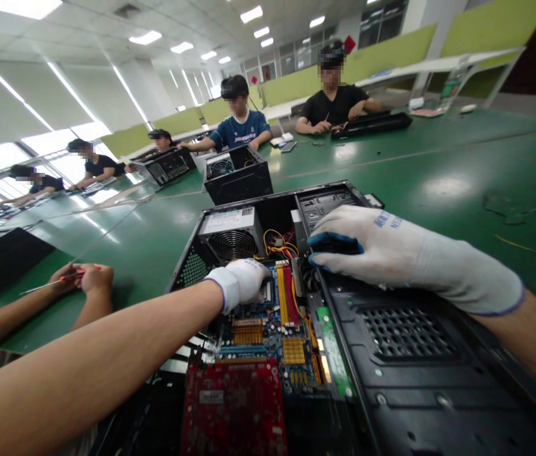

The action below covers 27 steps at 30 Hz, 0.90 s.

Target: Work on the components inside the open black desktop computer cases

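An opened black computer case lies on its side in front of me. Inside it, a blue motherboard carries gold heatsinks and yellow and red memory slots. My left hand, in a white glove, bends down onto the board beside the processor socket; the fingers are curled, and what lies under them is hidden. My right hand, in a white glove with a blue palm, grips the case around the drive bay edge. A power supply sits at the far left corner. Nearest me is a red expansion card.
At my left, another person's hands hold a screwdriver near a black case. More opened cases stand across the green table, where several people work. A yellow wire lies at the right; a bottle stands farther back.
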Motion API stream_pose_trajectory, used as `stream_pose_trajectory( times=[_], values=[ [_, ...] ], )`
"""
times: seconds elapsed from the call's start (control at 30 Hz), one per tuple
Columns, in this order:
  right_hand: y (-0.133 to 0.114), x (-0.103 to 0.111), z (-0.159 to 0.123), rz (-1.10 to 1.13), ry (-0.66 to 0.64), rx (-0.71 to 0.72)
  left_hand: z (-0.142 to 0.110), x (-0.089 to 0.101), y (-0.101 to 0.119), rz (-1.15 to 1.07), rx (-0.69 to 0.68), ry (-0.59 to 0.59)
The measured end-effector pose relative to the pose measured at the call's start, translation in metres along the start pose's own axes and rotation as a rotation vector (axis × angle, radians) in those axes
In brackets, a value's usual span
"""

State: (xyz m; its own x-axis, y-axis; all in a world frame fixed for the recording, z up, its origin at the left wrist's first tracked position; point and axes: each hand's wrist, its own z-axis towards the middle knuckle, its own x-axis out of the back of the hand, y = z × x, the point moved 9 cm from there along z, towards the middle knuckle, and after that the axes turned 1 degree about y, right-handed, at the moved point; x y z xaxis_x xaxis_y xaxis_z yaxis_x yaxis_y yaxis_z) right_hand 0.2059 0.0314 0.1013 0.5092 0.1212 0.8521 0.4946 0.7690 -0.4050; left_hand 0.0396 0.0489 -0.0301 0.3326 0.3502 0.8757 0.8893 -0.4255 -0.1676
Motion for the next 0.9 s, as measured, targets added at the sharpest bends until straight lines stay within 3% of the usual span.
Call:
stream_pose_trajectory(
  times=[0.9],
  values=[
    [0.0000,-0.0012,-0.0011,-0.022,-0.013,0.022,0.0009,0.0005,0.0056,0.011,-0.025,-0.017]
  ],
)
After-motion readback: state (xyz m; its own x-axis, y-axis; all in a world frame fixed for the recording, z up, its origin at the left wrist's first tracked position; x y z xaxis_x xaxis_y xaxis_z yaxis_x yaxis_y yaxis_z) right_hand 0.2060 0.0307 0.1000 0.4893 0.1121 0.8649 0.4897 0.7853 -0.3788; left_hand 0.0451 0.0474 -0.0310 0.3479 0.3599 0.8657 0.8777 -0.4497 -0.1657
